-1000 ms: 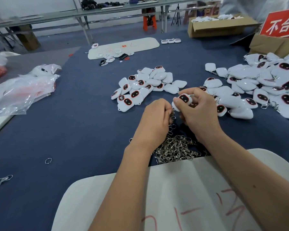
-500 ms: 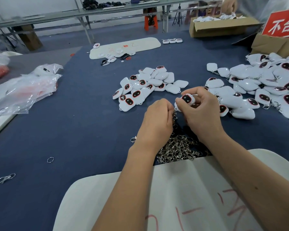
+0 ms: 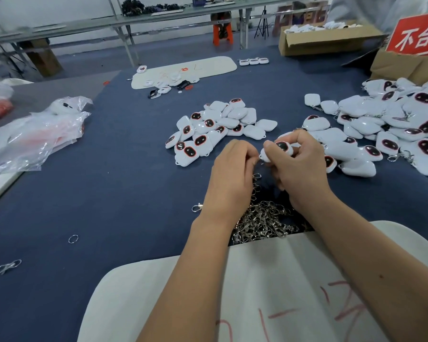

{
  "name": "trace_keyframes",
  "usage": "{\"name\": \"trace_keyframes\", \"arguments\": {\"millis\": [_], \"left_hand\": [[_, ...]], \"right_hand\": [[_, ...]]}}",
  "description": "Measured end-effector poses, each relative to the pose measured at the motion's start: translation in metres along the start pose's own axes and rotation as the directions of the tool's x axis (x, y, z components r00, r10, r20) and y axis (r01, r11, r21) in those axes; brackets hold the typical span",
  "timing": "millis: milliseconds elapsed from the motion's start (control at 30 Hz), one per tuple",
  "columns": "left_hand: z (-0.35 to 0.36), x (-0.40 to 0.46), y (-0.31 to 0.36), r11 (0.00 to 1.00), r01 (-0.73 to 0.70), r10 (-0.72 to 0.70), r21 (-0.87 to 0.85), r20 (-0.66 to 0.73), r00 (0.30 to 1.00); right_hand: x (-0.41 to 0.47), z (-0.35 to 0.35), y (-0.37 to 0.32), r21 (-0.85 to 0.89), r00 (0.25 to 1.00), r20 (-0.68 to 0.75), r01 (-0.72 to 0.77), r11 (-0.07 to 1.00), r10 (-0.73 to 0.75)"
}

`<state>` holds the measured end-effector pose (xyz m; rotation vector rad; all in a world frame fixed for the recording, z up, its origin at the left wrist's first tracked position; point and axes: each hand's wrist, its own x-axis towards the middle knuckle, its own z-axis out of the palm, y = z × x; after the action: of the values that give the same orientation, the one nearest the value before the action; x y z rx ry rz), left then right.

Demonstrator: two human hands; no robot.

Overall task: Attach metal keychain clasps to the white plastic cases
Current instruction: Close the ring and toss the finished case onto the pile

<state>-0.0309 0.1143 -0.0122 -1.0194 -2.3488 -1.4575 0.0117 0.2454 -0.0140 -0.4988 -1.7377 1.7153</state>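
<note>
At two o'clock, a red rectangular sign with white characters (image 3: 416, 35) reads "不合", cut off at the frame edge, propped on a brown cardboard box (image 3: 403, 66).

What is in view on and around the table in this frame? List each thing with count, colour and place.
held case: one, white with a dark red-rimmed face, between the hands
middle pile of cases: many, white, table centre
right pile of cases: many, white, some with clasps on, right side
clasp heap: many, silver, under the wrists
stray clasps: two, silver, one near left, another by the left wrist
loose ring: one, silver, left of the forearm
plastic bags: clear, left edge
near board: one, white, red marks, nearest edge
far board: one, white, far centre
cardboard box: one, brown, far right
red sign: one, top right
left hand: pinches a clasp
right hand: grips the held case
</note>
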Motion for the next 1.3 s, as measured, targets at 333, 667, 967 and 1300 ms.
{"name": "trace_keyframes", "arguments": {"millis": [333,667,967,1300], "left_hand": [[-0.005,0.004,-0.007,0.997,-0.081,0.080,-0.002,-0.084,0.993],[-0.007,0.002,-0.004,0.993,-0.025,0.027,0.115,-0.021,0.999],[-0.004,0.003,-0.003,0.985,0.072,-0.073,0.159,0.003,0.997],[-0.003,0.007,0.005,0.821,0.315,-0.338,-0.477,0.039,0.940]], "right_hand": [[0.001,-0.003,-0.003,0.119,0.994,0.090,-0.072,0.990,0.061],[-0.002,-0.001,0.000,-0.027,0.997,0.039,0.069,0.997,-0.068],[-0.005,0.001,0.001,-0.176,0.974,0.063,0.224,0.958,-0.216],[0.004,-0.005,-0.003,0.139,0.992,0.116,-0.071,0.988,0.055]]}}
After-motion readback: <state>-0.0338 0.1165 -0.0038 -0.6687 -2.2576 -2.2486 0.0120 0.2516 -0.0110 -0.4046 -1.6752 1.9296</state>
